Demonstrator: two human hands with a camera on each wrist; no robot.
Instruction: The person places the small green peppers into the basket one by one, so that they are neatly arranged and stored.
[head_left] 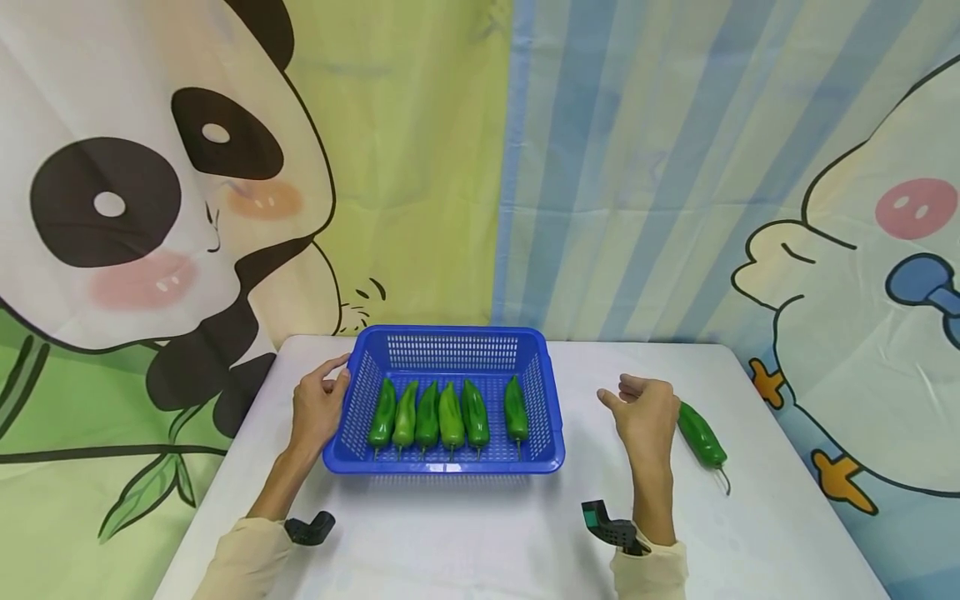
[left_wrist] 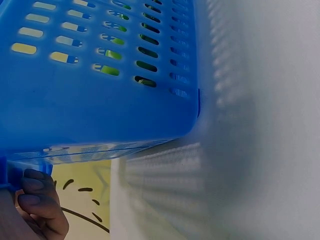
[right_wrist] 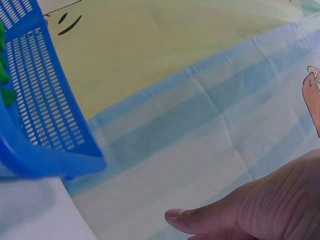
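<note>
Blue basket (head_left: 447,350) stands at the middle of the desk (head_left: 465,533), near its far edge. Six green peppers (head_left: 440,415) lie inside in a row, stalks toward the near rim. A seventh, the loose pepper (head_left: 702,435), lies on the desk toward the right edge, just beside the right hand (head_left: 647,417).

Left hand (head_left: 318,404) rests against the basket's left rim, fingers curled over its edge, steadying it. Right hand hovers between basket and loose pepper, fingers loosely curled, thumb out, holding nothing; the right wrist view confirms an empty hand.

Judgement: the peppers are being gathered into the basket, six placed, one outstanding. The step in hand appears to be the reach for the last pepper. The next move calls for the right hand to turn outward, close round the loose pepper's body and carry it over the right rim into the gap beside the sixth
</note>
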